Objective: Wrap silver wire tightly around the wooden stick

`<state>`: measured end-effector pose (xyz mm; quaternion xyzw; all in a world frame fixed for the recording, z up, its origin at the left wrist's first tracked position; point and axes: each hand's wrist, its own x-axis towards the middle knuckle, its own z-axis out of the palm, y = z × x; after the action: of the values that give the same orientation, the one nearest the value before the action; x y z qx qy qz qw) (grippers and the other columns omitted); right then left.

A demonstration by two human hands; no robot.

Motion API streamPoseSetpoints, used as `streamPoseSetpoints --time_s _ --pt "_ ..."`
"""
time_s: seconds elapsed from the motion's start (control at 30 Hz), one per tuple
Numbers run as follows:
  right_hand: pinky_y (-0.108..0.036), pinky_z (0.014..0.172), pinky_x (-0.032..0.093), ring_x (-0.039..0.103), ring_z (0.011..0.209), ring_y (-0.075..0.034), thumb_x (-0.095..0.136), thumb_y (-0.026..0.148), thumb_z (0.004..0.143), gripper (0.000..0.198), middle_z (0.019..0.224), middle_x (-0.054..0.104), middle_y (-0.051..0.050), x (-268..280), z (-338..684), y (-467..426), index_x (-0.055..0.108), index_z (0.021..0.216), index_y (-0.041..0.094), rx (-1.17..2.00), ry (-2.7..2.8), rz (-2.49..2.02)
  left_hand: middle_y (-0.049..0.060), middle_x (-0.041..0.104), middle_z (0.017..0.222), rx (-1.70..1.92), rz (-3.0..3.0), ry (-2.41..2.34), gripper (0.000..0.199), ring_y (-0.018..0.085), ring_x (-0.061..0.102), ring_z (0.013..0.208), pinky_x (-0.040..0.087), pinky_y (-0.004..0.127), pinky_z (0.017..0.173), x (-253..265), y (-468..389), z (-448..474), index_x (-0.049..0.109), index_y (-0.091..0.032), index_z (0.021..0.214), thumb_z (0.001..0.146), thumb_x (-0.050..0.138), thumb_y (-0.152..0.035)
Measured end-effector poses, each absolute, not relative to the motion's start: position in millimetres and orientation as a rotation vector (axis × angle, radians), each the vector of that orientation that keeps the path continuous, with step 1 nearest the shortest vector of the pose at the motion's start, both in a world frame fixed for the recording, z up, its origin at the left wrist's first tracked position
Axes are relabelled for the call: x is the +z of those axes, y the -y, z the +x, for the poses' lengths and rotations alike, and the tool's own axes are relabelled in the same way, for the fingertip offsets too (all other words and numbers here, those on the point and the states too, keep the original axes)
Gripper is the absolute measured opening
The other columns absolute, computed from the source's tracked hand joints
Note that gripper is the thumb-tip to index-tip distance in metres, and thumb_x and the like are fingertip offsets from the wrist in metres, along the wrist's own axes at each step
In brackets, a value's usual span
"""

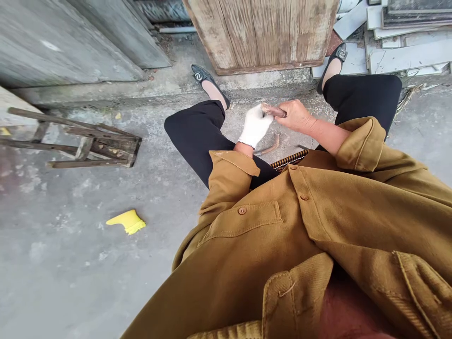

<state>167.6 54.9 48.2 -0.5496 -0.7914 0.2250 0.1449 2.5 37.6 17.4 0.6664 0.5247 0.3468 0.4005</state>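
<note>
My left hand (256,125), in a white knitted glove, is closed at the paler end of a short brown stick-like piece (274,111), which looks like a wooden handle. My right hand (297,116) is bare and wraps its fingers round the other, darker end. Both hands are between my knees, above the floor. Just below them lies a curved, thin tool (273,145) with a brown end; my left sleeve and leg partly hide it. What the gloved fingers cover cannot be made out.
A wooden stool (93,141) lies on its side at the left. On the concrete floor is a yellow glove-like cloth (127,221). A weathered plank door (261,35) stands ahead, with stacked white boards (406,56) to its right and a grey panel (70,42) at upper left.
</note>
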Motion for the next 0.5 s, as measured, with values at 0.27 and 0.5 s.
streamPoseSetpoints --time_s 0.27,0.5 --pt "-0.029 0.067 0.039 0.056 0.075 -0.02 0.055 0.035 0.088 0.026 0.067 0.054 -0.005 49 165 -52 0.052 0.068 0.019 0.63 2.328 -1.674 0.004 0.068 0.077 0.855 1.679 -1.329 0.012 0.021 0.065 0.084 0.05 0.034 0.08 10 -40 0 0.063 -0.017 0.075 0.084 0.054 -0.016" --pt "-0.031 0.07 0.037 0.052 0.072 -0.017 0.061 0.021 0.081 0.023 0.069 0.053 -0.003 49 176 -65 0.044 0.065 0.02 0.632 2.263 -1.752 0.005 0.068 0.076 0.702 1.689 -1.114 0.008 0.021 0.065 0.084 0.051 0.033 0.081 19 -21 13 0.065 -0.015 0.074 0.079 0.059 -0.015"
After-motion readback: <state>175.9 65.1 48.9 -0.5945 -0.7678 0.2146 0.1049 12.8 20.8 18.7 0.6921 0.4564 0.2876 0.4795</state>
